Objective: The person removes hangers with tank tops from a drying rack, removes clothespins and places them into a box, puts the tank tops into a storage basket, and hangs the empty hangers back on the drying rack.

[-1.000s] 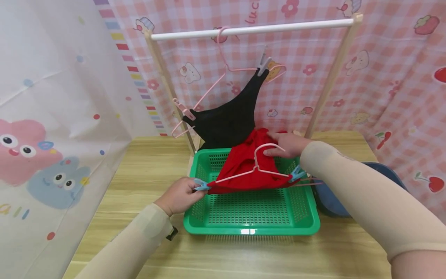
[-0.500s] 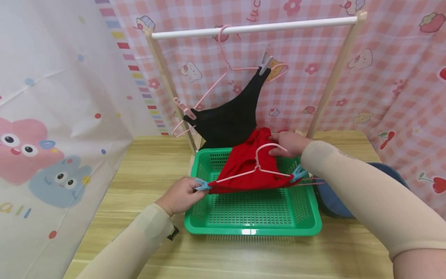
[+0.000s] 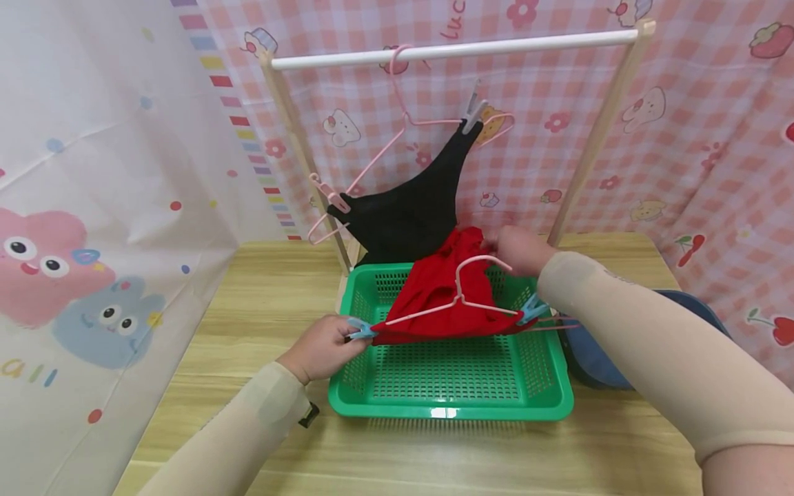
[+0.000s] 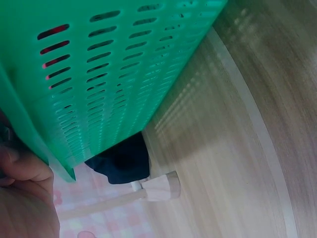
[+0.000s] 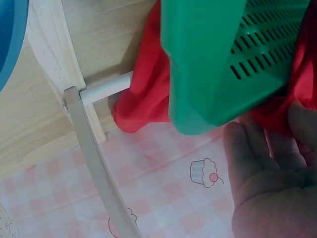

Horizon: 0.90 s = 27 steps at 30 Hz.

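My left hand [image 3: 324, 346] pinches a light blue clothespin [image 3: 361, 328] at the left end of a pink hanger [image 3: 457, 297]. A red garment [image 3: 443, 296] is spread under the hanger, clipped at the right end by another blue clothespin [image 3: 530, 308]. It runs over the far rim of a green basket [image 3: 449, 411]. There my right hand [image 3: 520, 251] holds the cloth; in the right wrist view its thumb [image 5: 303, 124] presses on the red fabric, with the other fingers beyond the basket corner. Part of the garment hangs outside the basket.
Behind the basket stands a wooden rack with a white rod [image 3: 496, 48]. A pink hanger [image 3: 381, 153] hangs there, with a black garment [image 3: 409, 213] clipped by pink and grey clothespins. A blue tub [image 3: 595, 355] sits to the right, partly behind my right arm.
My right hand has shifted slightly away and up along the red garment, and its fingers have turned. The left hand, hanger and basket have stayed in place.
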Each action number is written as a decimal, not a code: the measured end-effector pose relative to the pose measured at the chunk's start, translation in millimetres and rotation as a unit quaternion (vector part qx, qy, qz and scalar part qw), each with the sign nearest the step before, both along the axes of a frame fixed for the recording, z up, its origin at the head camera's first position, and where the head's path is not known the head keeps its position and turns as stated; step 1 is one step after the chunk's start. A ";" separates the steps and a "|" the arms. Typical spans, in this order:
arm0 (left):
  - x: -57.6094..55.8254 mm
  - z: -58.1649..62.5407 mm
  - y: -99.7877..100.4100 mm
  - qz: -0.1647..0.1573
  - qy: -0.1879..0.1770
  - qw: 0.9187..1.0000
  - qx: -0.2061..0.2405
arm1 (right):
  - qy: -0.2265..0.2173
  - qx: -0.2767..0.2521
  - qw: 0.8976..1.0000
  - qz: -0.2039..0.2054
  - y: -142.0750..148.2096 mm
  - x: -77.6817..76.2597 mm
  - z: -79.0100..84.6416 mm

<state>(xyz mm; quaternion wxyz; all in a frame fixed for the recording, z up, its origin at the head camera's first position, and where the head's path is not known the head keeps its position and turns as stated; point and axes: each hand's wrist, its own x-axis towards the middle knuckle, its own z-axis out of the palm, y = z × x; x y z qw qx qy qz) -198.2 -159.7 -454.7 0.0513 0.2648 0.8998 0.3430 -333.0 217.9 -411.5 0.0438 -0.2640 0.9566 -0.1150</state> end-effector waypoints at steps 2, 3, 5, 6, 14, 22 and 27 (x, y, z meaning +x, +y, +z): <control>0.3 0.3 -0.1 0.000 0.001 1.000 0.000 | -0.005 -0.015 1.000 -0.014 -1.2 1.6 2.2; 0.4 0.5 0.0 -0.001 0.000 1.000 0.000 | -0.008 -0.021 1.000 -0.021 -1.9 2.3 3.2; 0.7 0.9 0.1 -0.002 0.001 1.000 0.000 | -0.017 -0.036 0.999 -0.034 -2.7 4.2 5.7; 0.8 1.1 0.2 -0.003 0.002 1.000 -0.001 | -0.021 -0.045 0.998 -0.040 -3.3 4.9 6.7; 1.6 1.3 0.9 -0.007 0.009 1.000 -0.002 | -0.066 -0.098 0.990 -0.073 -6.5 13.2 18.0; 1.5 1.0 1.0 -0.003 -0.004 1.000 -0.007 | -0.084 -0.134 0.986 -0.056 -2.0 21.0 31.6; 1.5 0.8 0.7 -0.005 -0.008 1.000 -0.008 | -0.108 -0.158 0.980 -0.054 -0.8 26.4 36.7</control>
